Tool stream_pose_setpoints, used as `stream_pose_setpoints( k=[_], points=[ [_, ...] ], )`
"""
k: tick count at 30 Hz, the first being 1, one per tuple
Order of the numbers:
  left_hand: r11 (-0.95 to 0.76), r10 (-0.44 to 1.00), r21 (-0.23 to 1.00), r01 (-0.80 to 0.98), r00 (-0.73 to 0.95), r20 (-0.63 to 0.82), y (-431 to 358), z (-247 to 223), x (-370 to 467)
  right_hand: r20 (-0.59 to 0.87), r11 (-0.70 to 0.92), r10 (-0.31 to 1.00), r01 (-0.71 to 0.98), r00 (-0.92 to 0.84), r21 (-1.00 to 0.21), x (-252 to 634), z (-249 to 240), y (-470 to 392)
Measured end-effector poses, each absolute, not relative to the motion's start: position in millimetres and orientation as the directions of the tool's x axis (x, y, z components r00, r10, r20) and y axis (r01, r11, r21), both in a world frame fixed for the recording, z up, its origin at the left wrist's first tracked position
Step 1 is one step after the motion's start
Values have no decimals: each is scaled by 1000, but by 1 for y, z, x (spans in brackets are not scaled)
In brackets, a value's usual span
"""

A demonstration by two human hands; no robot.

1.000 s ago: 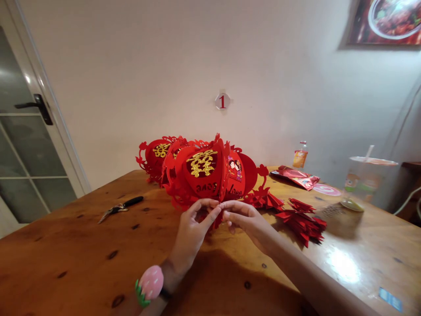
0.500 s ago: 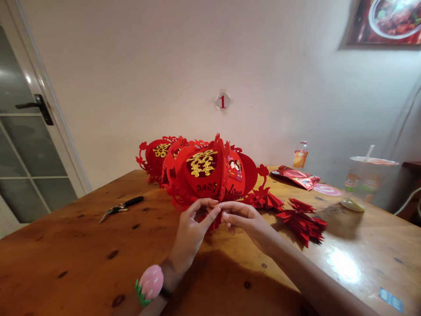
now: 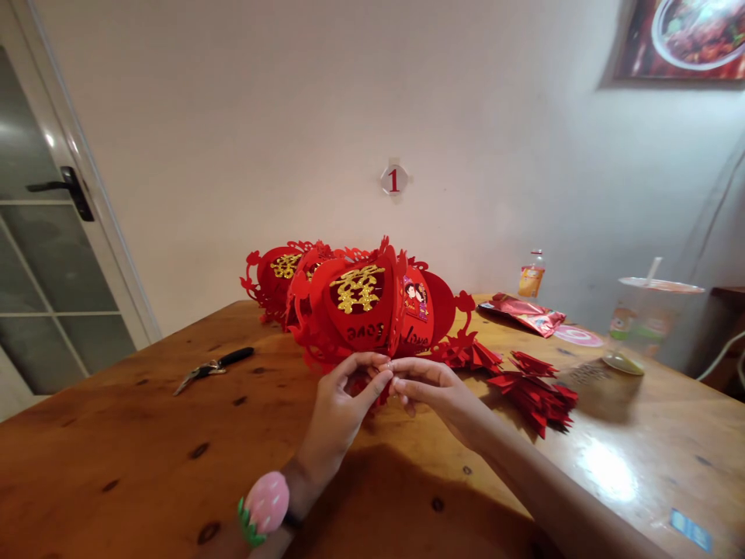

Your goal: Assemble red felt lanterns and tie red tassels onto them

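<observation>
My left hand [image 3: 349,392] and my right hand [image 3: 427,380] meet fingertip to fingertip, both pinched closed. Whatever sits between the fingers is too small to make out. Just beyond them a red paper lantern [image 3: 401,291] rests on the table, with gold characters, a couple sticker and "Love" lettering cut into its panels. Some of its lower red trim is hidden by my hands. A second red lantern [image 3: 271,272] stands behind it to the left. Red folded paper tassels [image 3: 538,392] lie to the right of my right hand. A pink strawberry band [image 3: 268,501] is on my left wrist.
Keys with a black holder [image 3: 215,365] lie at left on the wooden table [image 3: 140,450]. At right are a red foil packet [image 3: 524,310], an orange drink bottle [image 3: 531,276], a clear cup with a straw [image 3: 649,318] and a small blue card [image 3: 691,528].
Both hands stay together in front of the lantern; only the fingertips have shifted very slightly. The lanterns and the other things on the table have not moved.
</observation>
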State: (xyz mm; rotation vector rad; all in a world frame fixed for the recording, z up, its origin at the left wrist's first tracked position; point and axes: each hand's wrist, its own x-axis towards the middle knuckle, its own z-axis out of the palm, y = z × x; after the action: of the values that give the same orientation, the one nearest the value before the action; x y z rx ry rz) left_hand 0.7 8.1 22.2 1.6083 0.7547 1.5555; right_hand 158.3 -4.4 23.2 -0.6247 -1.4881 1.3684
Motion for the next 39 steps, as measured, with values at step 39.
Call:
stream_pose_setpoints(
  k=[39],
  points=[
    [-525,803,777,348,-101,587,59,103,-74,321,373,905,-159,280,-914,239,80,61]
  ],
)
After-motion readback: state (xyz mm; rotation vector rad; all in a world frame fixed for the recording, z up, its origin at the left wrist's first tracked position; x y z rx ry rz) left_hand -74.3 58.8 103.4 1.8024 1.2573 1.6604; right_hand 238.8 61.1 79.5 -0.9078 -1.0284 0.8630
